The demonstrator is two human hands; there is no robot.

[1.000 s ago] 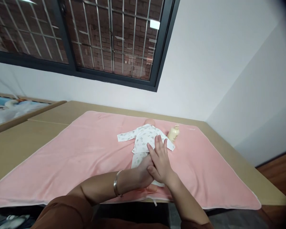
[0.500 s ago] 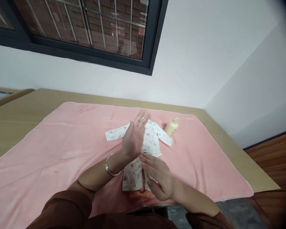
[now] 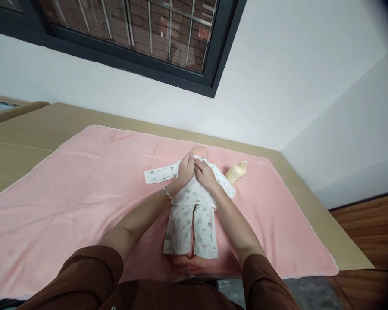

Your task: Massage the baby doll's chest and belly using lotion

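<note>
A baby doll [image 3: 198,151] lies on its back on a pink blanket [image 3: 84,181], dressed in a white printed top and trousers [image 3: 190,230]. Both my hands rest on the doll's chest just below its head. My left hand [image 3: 185,169], with a silver bangle at the wrist, has its fingers curled on the top's collar. My right hand [image 3: 205,173] lies beside it, fingers bent onto the same cloth. The doll's bare feet [image 3: 189,262] stick out near the table's front edge.
A cream bottle [image 3: 236,172] lies on the blanket just right of the doll's sleeve. The blanket covers a tan table [image 3: 26,129] set against a white wall under a barred window. Wood floor [image 3: 371,232] shows at the right.
My left hand was raised over the doll and my right hand was at its trousers; both have moved up to the collar. The trousers now lie straight.
</note>
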